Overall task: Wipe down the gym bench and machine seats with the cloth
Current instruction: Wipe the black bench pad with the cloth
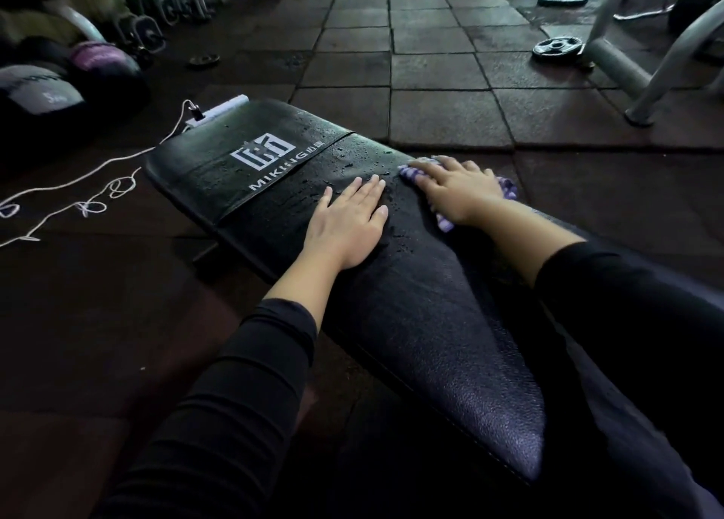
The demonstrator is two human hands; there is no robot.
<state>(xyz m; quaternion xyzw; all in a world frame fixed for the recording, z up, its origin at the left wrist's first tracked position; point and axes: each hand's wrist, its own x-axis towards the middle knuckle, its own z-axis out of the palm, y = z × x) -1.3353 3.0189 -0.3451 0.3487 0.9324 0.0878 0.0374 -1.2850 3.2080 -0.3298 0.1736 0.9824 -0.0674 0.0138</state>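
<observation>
The bench (411, 314) runs away from you across the dark tiled floor (431, 71), its black pad beaded with droplets (352, 154) around the white logo (262, 152) and just ahead of your fingers. Your left hand (346, 226) lies flat on the pad, fingers straight and close together, holding nothing; keep it there to steady the bench. Your right hand (456, 189) presses the striped cloth (442, 220) flat against the pad near its right edge, fingers spread over it rather than pinching. Judging by the wet patch, push the cloth forward and left in long overlapping passes toward the logo, with even palm pressure so the drops are lifted, not smeared. The cloth looks bunched; spreading it wider should cover more pad per stroke. A white cord (78, 189) trails on the floor to the left.
</observation>
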